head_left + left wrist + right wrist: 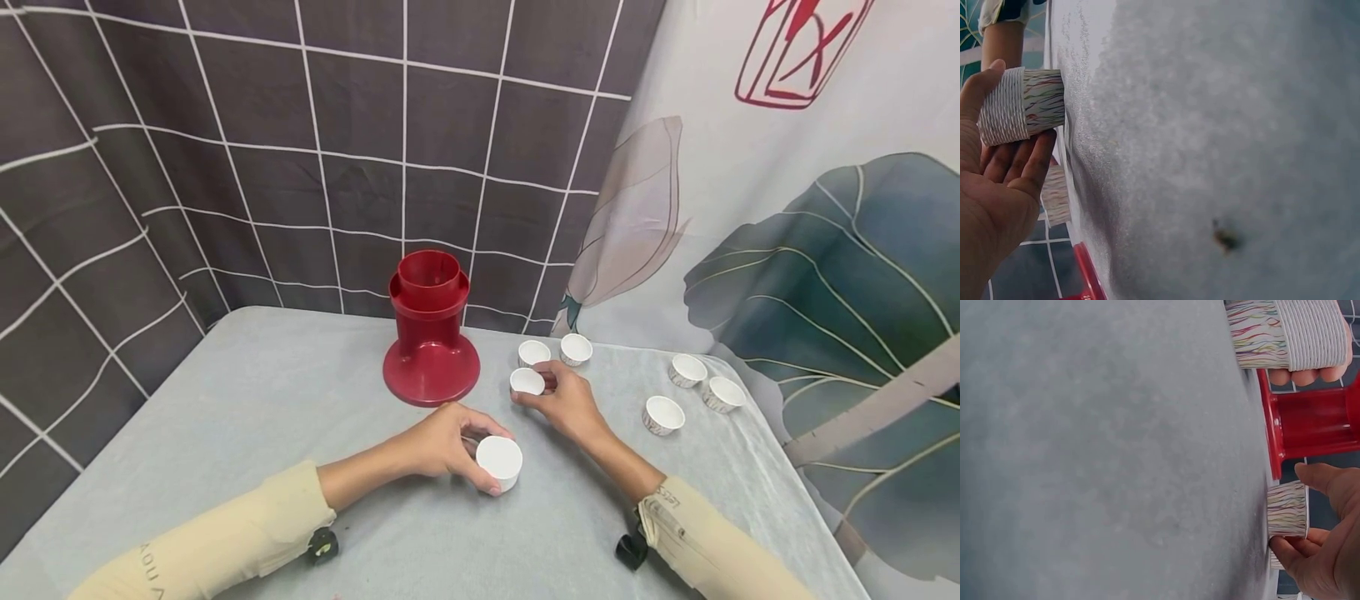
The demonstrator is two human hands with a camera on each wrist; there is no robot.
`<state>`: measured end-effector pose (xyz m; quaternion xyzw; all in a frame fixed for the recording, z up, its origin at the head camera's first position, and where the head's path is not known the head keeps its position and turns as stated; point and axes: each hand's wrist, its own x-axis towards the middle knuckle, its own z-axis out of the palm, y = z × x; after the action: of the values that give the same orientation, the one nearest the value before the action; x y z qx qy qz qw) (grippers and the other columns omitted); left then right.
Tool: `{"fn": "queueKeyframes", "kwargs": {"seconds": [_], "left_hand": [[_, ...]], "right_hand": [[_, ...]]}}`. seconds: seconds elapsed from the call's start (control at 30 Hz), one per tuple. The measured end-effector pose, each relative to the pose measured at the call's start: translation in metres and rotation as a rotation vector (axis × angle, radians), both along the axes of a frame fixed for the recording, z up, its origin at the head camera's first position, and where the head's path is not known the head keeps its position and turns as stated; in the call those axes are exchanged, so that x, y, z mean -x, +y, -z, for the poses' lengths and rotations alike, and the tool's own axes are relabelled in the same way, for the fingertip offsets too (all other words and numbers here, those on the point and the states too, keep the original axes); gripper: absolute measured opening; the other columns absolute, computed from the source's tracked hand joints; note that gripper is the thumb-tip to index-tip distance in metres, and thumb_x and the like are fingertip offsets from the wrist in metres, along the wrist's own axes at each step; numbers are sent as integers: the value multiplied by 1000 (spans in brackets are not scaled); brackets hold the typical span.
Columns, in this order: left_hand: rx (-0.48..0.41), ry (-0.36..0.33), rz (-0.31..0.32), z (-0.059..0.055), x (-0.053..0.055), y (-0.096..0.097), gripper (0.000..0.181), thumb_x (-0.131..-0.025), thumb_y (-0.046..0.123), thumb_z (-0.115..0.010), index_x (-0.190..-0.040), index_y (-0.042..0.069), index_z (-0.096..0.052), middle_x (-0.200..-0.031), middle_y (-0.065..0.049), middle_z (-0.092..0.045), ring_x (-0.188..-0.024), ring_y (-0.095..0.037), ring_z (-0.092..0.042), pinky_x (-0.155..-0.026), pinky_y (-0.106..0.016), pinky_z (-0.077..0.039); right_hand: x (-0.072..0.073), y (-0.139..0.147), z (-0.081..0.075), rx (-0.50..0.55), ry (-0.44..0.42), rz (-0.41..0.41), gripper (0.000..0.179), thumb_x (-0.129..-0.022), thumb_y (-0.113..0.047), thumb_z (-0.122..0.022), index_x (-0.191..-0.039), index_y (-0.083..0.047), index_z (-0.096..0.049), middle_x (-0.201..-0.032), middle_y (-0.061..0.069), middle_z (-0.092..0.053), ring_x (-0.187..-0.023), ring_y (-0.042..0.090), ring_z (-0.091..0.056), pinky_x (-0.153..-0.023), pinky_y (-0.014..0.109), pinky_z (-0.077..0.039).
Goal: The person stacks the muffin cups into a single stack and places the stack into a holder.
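My left hand (442, 450) grips a nested stack of white paper baking cups (1022, 105), thumb on one side and fingers on the other. The stack stands upright, its many rims layered above a patterned lower wall, close to the cloth. Farther up the table, my right hand (567, 404) pinches a single paper cup (1288, 510) with coloured wavy lines on its side. That cup is upright, its opening facing up. Right behind it are two more cups, one at the left (534, 353) and one at the right (576, 350).
A red plastic stand (430, 371) with a wide round base and an open cylinder top is at the back middle. Three loose paper cups (663, 415) sit at the right. Grey cloth covers the table (247, 400); a dark tiled-pattern curtain (360, 108) hangs behind.
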<state>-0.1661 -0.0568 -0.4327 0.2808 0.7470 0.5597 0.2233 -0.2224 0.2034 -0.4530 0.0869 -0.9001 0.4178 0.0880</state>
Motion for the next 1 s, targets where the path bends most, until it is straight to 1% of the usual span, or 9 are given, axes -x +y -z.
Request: {"fn": "queueKeyframes", "kwargs": {"seconds": [0.03, 0.23, 0.37, 0.43, 0.57, 0.63, 0.73, 0.83, 1.0], "left_hand": [[0, 0, 0, 0, 0, 0, 54, -76, 4, -103, -126, 9, -85, -113, -1, -86, -97, -9, -79, -92, -21, -65], [-4, -4, -4, 2, 1, 0, 54, -76, 4, -104, -126, 10, -85, -113, -1, -86, -96, -9, -79, -90, -20, -64], [0, -1, -1, 2, 1, 0, 54, -75, 5, -104, -126, 10, -85, -113, 0, -86, -97, -9, -80, -91, -20, -64], [5, 3, -2, 2, 1, 0, 55, -75, 5, -104, -126, 11, -85, -114, 0, -86, -97, -9, -79, -91, -20, -64], [15, 12, -3, 1, 1, 0, 54, -76, 7, -104, -126, 11, -85, -114, 0, -86, -98, -9, -80, -91, -20, -64], [17, 13, -2, 0, 1, 0, 54, -76, 7, -104, -126, 12, -85, -114, 0, -86, -98, -9, -80, -91, -20, -64], [16, 8, -1, 0, 2, 0, 54, -76, 6, -104, -126, 12, -85, -115, 0, -86, -97, -10, -80, -91, -20, -64], [13, 3, -1, 0, 1, 0, 54, -75, 6, -104, -126, 12, -85, -115, 0, -86, -97, -10, -80, -91, -21, -65], [11, -2, 0, 0, 1, 1, 54, -75, 5, -104, -125, 11, -85, -115, 0, -86, -97, -11, -80, -92, -22, -65]], "right_hand": [[3, 0, 3, -5, 4, 1, 63, -80, -37, -100, -125, 0, -76, -107, 13, -84, -92, 20, -74, -81, 31, -58], [28, 14, 40, -21, 78, -17, 61, -78, -41, -103, -122, -5, -79, -100, 7, -84, -86, 15, -71, -72, 28, -54], [20, 12, 31, -34, 60, -15, 56, -79, -41, -102, -121, -10, -82, -102, 3, -85, -87, 11, -70, -76, 26, -56], [11, 7, 19, -34, 51, -10, 53, -81, -38, -101, -121, -9, -83, -104, 4, -86, -89, 11, -72, -77, 25, -57], [-12, -2, -11, -7, -16, -9, 54, -85, -31, -97, -128, -3, -81, -115, 13, -86, -97, 20, -79, -83, 28, -62], [-17, -4, -18, -10, -50, 6, 54, -87, -29, -96, -132, -3, -80, -120, 13, -86, -103, 22, -81, -88, 29, -63], [-19, -5, -21, -12, -74, 16, 55, -88, -26, -96, -136, -4, -79, -124, 13, -85, -108, 24, -81, -94, 33, -64], [-21, -3, -21, -6, -75, 10, 55, -88, -26, -96, -135, -3, -79, -124, 14, -85, -108, 25, -82, -95, 36, -66], [-25, -2, -21, 4, -82, 6, 53, -87, -25, -98, -130, 0, -79, -123, 17, -85, -106, 27, -83, -92, 33, -67]]}}
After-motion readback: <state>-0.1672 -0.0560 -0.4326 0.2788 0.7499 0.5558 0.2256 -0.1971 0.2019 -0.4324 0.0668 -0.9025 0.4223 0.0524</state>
